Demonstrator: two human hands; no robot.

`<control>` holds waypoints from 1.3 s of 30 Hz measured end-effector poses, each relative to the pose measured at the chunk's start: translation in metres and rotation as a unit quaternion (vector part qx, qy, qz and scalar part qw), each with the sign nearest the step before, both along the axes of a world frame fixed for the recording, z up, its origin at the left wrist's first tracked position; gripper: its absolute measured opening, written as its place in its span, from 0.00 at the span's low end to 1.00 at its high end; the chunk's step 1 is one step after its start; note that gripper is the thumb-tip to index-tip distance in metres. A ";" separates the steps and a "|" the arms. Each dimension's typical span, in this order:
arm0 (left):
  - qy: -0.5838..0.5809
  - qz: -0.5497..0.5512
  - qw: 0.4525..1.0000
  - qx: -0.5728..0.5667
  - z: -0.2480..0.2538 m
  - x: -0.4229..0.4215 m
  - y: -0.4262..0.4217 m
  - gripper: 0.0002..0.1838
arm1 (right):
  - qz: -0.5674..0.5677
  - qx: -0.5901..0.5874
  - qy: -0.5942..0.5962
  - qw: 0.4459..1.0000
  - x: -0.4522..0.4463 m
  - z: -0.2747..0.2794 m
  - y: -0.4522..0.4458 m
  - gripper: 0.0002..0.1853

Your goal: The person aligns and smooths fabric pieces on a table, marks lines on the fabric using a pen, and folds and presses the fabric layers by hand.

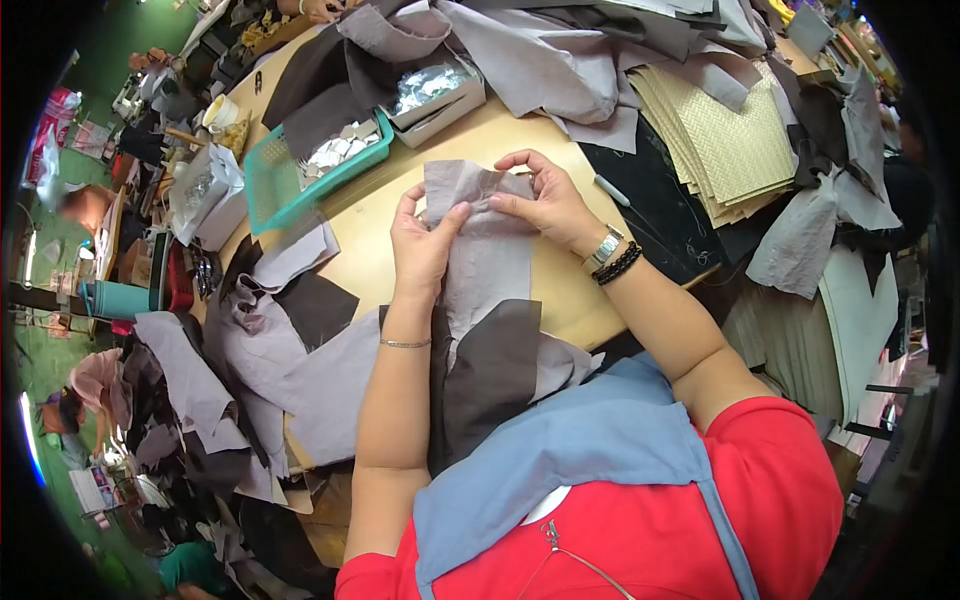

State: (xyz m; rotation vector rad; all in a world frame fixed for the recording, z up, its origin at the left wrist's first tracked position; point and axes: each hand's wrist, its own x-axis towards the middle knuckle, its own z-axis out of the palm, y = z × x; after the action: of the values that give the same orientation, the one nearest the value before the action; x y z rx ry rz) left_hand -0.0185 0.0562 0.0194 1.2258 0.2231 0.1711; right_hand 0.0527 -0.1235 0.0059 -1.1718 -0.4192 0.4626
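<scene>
Head view: one cloth (490, 265) is held up over the near part of the table (572, 290), in front of the person's chest. Its upper length is pale greyish lilac, matt and lightly creased, with a squared top corner and a bunched fold where the hands meet it; lower down, a dark brown flap lies across it, with more pale fabric showing at the flap's right.

Two hands work at it. On the left hand (420, 250), thumb and fingers pinch the cloth's left side; on the right hand (555, 208), the thumb presses the bunched fold while the index finger curls above, and how the other fingers meet the fabric cannot be told.

Worn on the arms are one watch (605, 248) and one black bracelet (618, 265) on the right, and one thin bracelet (405, 343) on the left.

Beyond the hands stand one teal basket (265, 195) of pale chips (345, 150), too many to count, and one white box (440, 118) of silvery packets (430, 88). One pen (612, 190) lies to the right, near one stack of cream sheets (720, 140). Lilac and brown scraps (325, 385) overlap at the left, their number unclear.
</scene>
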 end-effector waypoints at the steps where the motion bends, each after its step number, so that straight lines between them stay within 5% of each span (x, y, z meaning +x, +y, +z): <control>1: 0.004 0.004 1.000 -0.003 0.001 -0.001 0.002 0.26 | 0.009 0.013 0.013 1.000 -0.001 0.004 0.000 0.25; 8: 0.004 -0.077 0.997 0.029 -0.001 -0.004 0.010 0.24 | -0.008 -0.038 -0.058 0.998 0.001 0.002 0.006 0.23; 20: -0.078 -0.025 0.996 0.039 -0.009 0.005 -0.006 0.23 | -0.066 0.004 -0.093 0.994 0.001 -0.001 0.011 0.16; 23: -0.081 0.006 0.997 0.012 -0.001 -0.001 -0.008 0.23 | -0.039 0.007 -0.017 0.999 0.006 -0.004 -0.003 0.14; 27: -0.024 0.098 0.995 -0.003 0.005 -0.008 0.049 0.24 | -0.283 0.123 0.024 0.951 0.052 -0.019 -0.043 0.12; 30: -0.027 0.068 0.997 0.029 -0.003 -0.014 0.054 0.22 | -0.221 0.120 0.046 0.967 0.038 -0.011 -0.029 0.14; 35: -0.062 -0.036 0.997 0.008 0.005 -0.017 0.004 0.22 | 0.066 -0.103 -0.063 0.991 0.002 0.008 0.000 0.31; 39: -0.013 -0.050 0.999 -0.008 0.011 -0.010 -0.001 0.18 | 0.073 -0.051 -0.013 0.996 -0.004 0.007 0.007 0.17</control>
State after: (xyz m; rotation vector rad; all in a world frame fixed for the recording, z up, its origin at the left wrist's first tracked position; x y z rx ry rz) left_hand -0.0282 0.0548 0.0301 1.2149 0.1406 0.0989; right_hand 0.0483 -0.1170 0.0127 -1.2520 -0.5116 0.6022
